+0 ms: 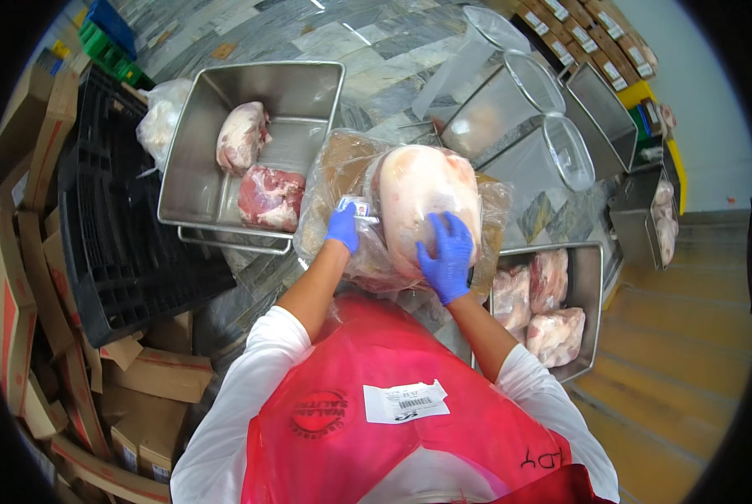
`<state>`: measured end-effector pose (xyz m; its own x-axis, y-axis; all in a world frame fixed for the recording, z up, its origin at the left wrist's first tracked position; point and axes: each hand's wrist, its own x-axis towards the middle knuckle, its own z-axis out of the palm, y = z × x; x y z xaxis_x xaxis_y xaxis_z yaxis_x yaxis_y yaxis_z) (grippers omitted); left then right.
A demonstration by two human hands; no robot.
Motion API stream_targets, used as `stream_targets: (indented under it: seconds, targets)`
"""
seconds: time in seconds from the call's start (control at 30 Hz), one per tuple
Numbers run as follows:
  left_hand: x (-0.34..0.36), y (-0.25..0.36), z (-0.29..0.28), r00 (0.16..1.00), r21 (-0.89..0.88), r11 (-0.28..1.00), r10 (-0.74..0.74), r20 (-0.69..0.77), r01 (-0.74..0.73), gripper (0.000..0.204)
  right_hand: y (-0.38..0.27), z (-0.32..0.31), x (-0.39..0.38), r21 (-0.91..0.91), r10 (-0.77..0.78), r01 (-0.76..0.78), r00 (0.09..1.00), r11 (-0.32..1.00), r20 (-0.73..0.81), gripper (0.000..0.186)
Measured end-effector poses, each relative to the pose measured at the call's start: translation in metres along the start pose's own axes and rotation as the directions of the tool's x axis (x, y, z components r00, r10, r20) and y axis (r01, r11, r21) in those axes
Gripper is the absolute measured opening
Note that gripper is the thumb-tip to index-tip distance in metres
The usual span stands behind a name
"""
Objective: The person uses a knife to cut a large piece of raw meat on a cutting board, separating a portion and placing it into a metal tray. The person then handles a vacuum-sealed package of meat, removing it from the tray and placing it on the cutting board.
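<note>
A large pale, fat-covered cut of meat [416, 202] lies in front of me on a cardboard box [342, 168] lined with clear plastic. My right hand [447, 259], blue-gloved, rests on the lower right of the meat with its fingers spread. At the left side of the meat my left hand [342, 228], gloved too, has its fingers curled at the clear plastic bag [368, 260]. A small white and blue label [355, 206] shows at those fingertips. The bag bunches along the meat's left and lower edges.
On the left stands a metal tub [254, 80] with two meat pieces; on the right, another [596, 294] with three. Clear-lined bins [523, 130] are ahead. A black pallet [132, 218] and flattened boxes [153, 374] crowd the left. Stacked cartons [594, 42] line the wall.
</note>
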<state>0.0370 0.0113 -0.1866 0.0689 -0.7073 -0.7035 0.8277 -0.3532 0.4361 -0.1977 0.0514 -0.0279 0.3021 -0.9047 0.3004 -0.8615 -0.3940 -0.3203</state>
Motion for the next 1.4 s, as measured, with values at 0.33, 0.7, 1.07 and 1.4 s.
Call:
stream_targets:
  seconds: [0.33, 0.7, 1.07, 1.4]
  targets:
    - [0.027, -0.006, 0.027, 0.995, 0.267, 0.958, -0.097, -0.028, 0.101, 0.048, 0.107, 0.043, -0.095, 0.703, 0.620, -0.630, 0.707, 0.330, 0.342, 0.125]
    - [-0.103, 0.030, 0.006, 0.955, 0.099, 0.953, -0.291, 0.060, 0.285, 0.051, 0.103, 0.024, -0.059, 0.668, 0.460, -0.740, 0.568, -0.077, 0.682, 0.107]
    - [-0.217, 0.125, 0.117, 0.981, 0.005, 0.981, -0.193, 0.019, 0.193, 0.033, 0.071, -0.001, 0.030, 0.587, 0.247, -0.542, 0.825, 0.602, 0.508, 0.100]
    - [-0.305, 0.211, 0.025, 1.000, -0.071, 0.997, 0.002, -0.013, -0.003, 0.035, 0.159, -0.013, 0.122, 0.599, 0.233, -0.509, 0.846, 0.617, 0.479, 0.104]
